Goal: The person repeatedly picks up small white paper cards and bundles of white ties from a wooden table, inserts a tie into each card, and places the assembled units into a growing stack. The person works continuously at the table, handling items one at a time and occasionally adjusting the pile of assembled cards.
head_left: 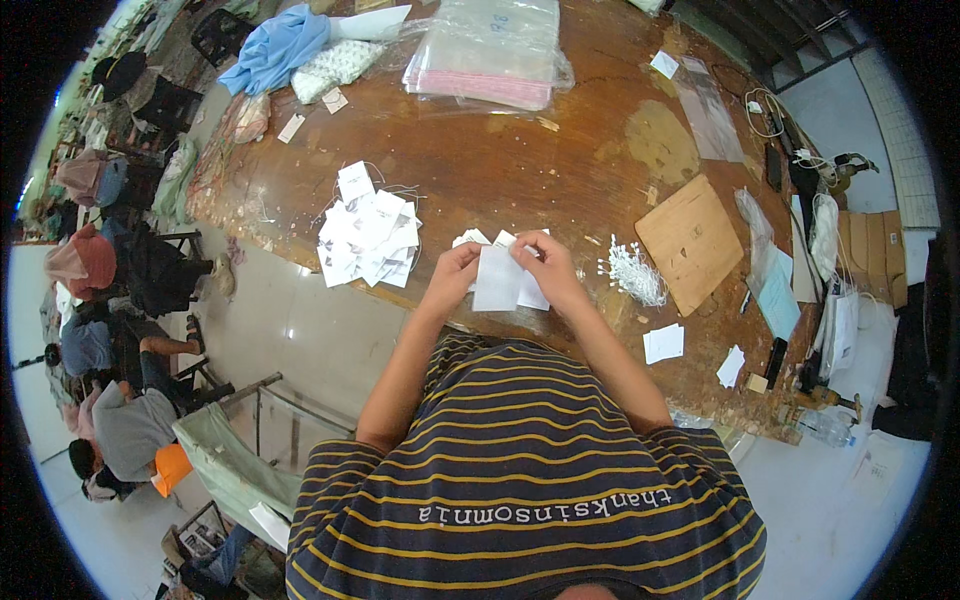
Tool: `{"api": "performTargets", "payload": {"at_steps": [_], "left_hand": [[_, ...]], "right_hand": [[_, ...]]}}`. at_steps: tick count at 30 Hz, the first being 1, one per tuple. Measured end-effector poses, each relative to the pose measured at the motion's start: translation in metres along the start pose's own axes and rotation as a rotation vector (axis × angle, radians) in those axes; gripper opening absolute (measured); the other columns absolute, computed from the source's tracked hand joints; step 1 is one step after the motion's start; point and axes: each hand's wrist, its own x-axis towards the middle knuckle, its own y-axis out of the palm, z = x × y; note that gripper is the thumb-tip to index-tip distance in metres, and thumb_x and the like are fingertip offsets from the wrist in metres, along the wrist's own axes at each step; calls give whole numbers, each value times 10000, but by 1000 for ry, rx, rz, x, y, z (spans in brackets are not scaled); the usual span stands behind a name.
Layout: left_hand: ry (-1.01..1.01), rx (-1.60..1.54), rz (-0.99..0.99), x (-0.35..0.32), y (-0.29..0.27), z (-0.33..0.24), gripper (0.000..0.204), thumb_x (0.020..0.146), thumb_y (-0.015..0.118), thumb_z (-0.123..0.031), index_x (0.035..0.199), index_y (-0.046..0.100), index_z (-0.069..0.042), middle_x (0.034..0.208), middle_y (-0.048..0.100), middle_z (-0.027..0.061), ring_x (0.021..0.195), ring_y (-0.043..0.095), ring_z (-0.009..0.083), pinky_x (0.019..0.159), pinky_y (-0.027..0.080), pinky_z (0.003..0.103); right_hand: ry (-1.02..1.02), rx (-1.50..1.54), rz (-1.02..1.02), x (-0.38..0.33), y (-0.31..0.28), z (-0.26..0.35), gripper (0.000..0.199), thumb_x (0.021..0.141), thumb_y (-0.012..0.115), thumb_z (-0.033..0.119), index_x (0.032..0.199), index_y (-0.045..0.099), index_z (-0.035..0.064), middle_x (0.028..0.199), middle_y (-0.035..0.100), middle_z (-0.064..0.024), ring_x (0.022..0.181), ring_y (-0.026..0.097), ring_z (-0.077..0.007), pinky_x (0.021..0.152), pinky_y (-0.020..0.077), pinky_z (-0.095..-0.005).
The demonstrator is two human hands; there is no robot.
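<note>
"What is worn behind the left hand (pixel 456 270) and right hand (pixel 550 264)?"

"A dark, yellow-striped shirt (pixel 490 435), navy or black, I can't tell which; the yellow runs in thin lines side to side."

"Any markings?"

"White lettering (pixel 545 508) in one row, well back from both hands."

"And the sleeves?"

"Short, striped to match: the left sleeve (pixel 335 465) and right sleeve (pixel 695 460) end well behind the hands, the forearms (pixel 398 375) bare between."

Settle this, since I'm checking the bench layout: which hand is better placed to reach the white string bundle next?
Probably the right hand: the white string bundle lies on that side, close by; the left hand is farther off, across the white card.
</note>
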Motion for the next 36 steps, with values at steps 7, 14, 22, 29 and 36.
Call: {"api": "performTargets", "payload": {"at_steps": [7,14,22,29,36], "left_hand": [[-24,34,-46,-5,27,-25,227,928,626,-179,1063,625,3,919,664,29,800,600,71,696,483,236],[102,107,-128,-7,40,-32,227,901,675,-169,1042,632,3,901,667,27,764,591,65,670,478,228],[118,84,-136,-9,44,-35,229,903,671,-169,1051,633,2,911,664,27,775,582,61,680,472,229],[115,87,-109,-7,42,-31,255,902,669,-181,1058,622,15,919,663,46,803,594,83,694,475,238],[109,111,-92,0,41,-24,252,895,674,-171,1066,622,7,940,661,42,829,591,91,723,479,251]], "right_hand": [[19,367,-122,2,9,17,226,854,692,75,1049,587,32,937,643,-33,803,596,-99,662,466,-228],[100,385,-116,-4,8,24,272,849,690,38,1092,569,16,959,646,-41,801,590,-81,666,475,-224],[114,359,-117,-4,8,20,256,852,695,61,1079,587,13,952,650,-29,785,574,-70,668,467,-218],[116,364,-126,-4,7,22,221,854,686,48,1049,588,13,930,652,-28,775,581,-68,660,470,-215],[112,324,-86,-3,0,8,181,881,663,102,1031,614,14,886,661,-36,766,595,-77,657,480,-229]]}}
